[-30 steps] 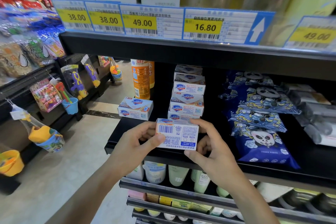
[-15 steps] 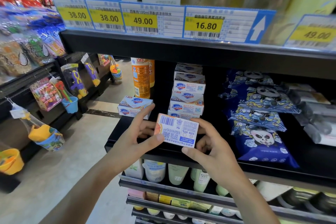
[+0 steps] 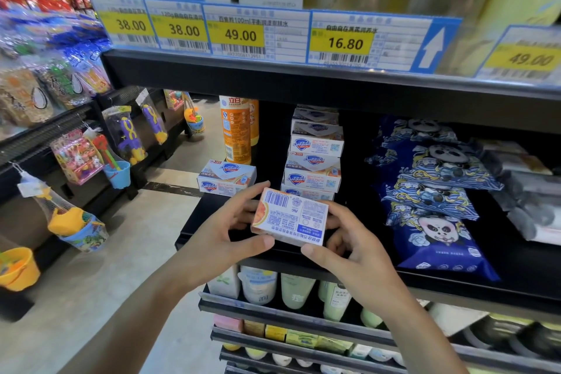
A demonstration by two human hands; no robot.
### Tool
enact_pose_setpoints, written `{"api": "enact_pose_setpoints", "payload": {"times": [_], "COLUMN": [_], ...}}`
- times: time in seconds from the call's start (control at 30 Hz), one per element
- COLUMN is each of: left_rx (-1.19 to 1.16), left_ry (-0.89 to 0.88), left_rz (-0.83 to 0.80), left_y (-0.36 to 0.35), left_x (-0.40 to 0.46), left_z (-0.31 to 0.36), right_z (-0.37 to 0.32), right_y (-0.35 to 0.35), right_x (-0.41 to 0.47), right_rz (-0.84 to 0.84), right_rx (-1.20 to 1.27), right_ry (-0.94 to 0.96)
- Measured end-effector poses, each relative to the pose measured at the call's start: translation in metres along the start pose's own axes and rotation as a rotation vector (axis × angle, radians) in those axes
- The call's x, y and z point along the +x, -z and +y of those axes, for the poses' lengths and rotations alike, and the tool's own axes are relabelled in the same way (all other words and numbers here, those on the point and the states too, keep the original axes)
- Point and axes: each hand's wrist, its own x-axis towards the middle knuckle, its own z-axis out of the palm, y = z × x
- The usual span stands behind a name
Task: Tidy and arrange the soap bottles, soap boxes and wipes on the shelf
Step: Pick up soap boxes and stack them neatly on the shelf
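While box (image 3: pixel 290 215) held off shelf (image 3: pixel 485 291), barcode face toward camera, tilted: likely being turned so front label faces out before stacking. Left hand (image 3: pixel 224 234) pinches left end, thumb under, fingers on top. Right hand (image 3: pixel 349 252) pinches right end, thumb at lower edge. Both grips closed on box. Just behind grips: stack (image 3: pixel 314 158), at least four boxes visible, labels forward. Behind left grip: one lone box (image 3: pixel 226 181) flat, orange bottle (image 3: pixel 235 130) beyond, second partly hidden. Right of grips: wipes (image 3: pixel 437 218), about four overlapping packs.
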Motion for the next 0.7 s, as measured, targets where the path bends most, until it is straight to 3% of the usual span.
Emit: {"api": "enact_pose_setpoints", "payload": {"times": [0.7], "left_rx": [-0.022], "left_ry": [0.036], "left_rz": [0.085], "left_y": [-0.0052], "left_x": [0.0005], "left_z": [0.0005], "right_z": [-0.0010], "right_y": [-0.0022], "right_x": [-0.0001], "right_rz": [0.046], "right_rx": [-0.032], "right_ry": [-0.003]}}
